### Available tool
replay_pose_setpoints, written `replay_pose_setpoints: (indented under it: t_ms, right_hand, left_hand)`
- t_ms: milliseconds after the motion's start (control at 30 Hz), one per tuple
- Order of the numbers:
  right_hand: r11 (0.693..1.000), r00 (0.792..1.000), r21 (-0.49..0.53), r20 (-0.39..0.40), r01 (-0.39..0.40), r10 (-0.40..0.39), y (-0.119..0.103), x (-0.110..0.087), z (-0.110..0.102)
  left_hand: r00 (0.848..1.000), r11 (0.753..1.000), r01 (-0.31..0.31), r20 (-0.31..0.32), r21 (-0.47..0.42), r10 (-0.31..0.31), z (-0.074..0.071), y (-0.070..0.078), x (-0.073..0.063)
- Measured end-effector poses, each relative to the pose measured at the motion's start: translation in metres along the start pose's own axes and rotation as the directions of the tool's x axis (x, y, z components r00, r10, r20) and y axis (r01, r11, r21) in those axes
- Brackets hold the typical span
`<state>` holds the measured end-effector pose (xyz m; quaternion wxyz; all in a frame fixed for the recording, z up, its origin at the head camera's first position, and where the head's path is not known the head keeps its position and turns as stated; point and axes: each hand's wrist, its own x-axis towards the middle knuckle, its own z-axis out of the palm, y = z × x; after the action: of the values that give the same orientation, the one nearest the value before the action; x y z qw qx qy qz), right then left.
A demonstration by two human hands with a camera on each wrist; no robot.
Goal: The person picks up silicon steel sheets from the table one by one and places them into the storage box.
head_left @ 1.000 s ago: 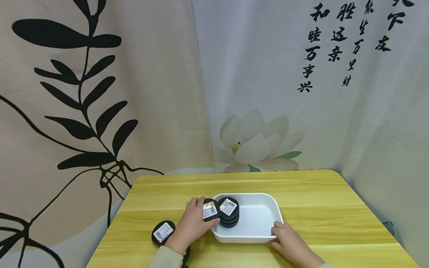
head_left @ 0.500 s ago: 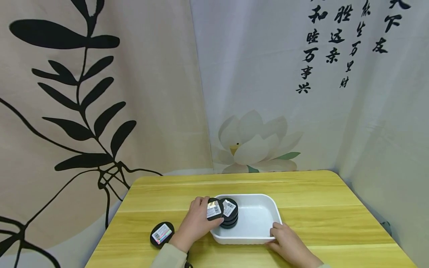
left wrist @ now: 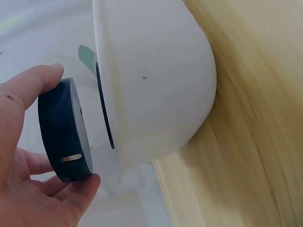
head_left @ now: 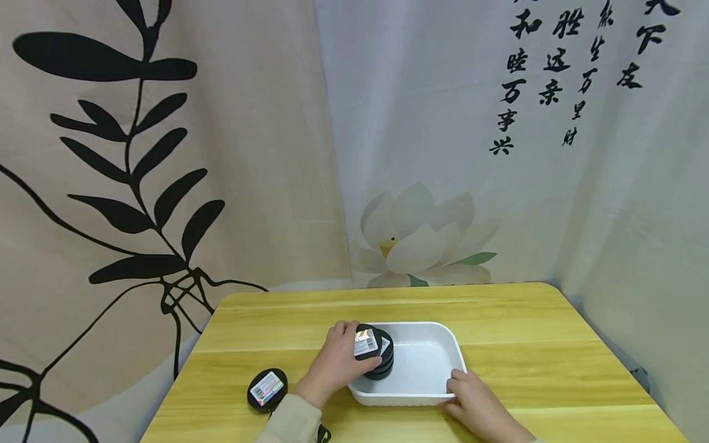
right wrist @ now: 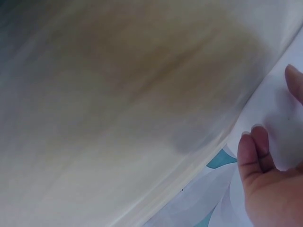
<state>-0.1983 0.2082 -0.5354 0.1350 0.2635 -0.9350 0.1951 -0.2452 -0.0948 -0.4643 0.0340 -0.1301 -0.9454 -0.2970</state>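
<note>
My left hand [head_left: 334, 364] grips a flat round black case [head_left: 365, 344] with a silvery label, over the left side of a white tray [head_left: 429, 363]. Beneath and beside it a stack of similar black cases [head_left: 387, 364] stands inside the tray, partly hidden. In the left wrist view, thumb and fingers hold the case [left wrist: 59, 130] by its rim, which has a small pale tab; it is apart from the tray's outer wall [left wrist: 158, 80]. My right hand [head_left: 480, 405] pinches the tray's front right corner; the right wrist view shows its fingers [right wrist: 248, 158] against the white tray.
Another labelled black case [head_left: 267, 390] lies on the wooden table [head_left: 532, 344], left of my left forearm. A small black-and-yellow item [head_left: 324, 434] shows at the bottom edge, mostly hidden by the sleeve. A printed curtain [head_left: 277, 154] hangs behind the table.
My left hand has carried its black case to the right, from the tray's left rim to over the stack. My right hand keeps its hold on the tray corner.
</note>
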Motion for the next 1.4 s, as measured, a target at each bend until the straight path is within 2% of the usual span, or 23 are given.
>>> replay_pose_setpoints:
  t_ms: [133, 367, 633, 767, 1000, 1200, 1400]
  right_hand:
    - [1.000, 1.000, 0.008, 0.014, -0.022, 0.022, 0.000, 0.000, 0.000]
    - [1.000, 0.999, -0.016, -0.041, 0.014, -0.015, 0.000, -0.001, 0.003]
    - [0.999, 0.997, -0.021, -0.069, 0.031, -0.033, -0.001, 0.000, 0.002]
    - [1.000, 0.999, -0.009, -0.049, 0.008, -0.009, 0.000, -0.001, 0.002]
    - [0.999, 0.996, -0.023, -0.067, 0.049, -0.050, 0.001, -0.001, 0.005]
    - [1.000, 1.000, -0.001, -0.022, 0.012, -0.012, 0.001, -0.001, 0.004]
    - [1.000, 1.000, -0.014, -0.019, 0.017, -0.017, 0.000, 0.000, 0.003]
  left_hand:
    - [1.000, 1.000, 0.000, 0.022, -0.008, 0.000, 0.001, 0.003, 0.004]
    - [0.999, 1.000, -0.020, 0.038, -0.018, 0.020, 0.002, 0.010, 0.008]
    - [0.998, 1.000, -0.024, 0.066, -0.005, 0.024, 0.005, 0.016, 0.013]
    - [0.997, 0.999, -0.035, 0.068, -0.010, 0.036, 0.007, 0.017, 0.015]
    - [0.996, 1.000, -0.018, 0.084, 0.007, 0.018, 0.012, 0.016, 0.014]
    - [0.995, 0.999, -0.036, 0.090, 0.017, 0.035, 0.013, 0.020, 0.016]
    - [0.994, 0.998, -0.046, 0.100, 0.034, 0.042, 0.013, 0.022, 0.019]
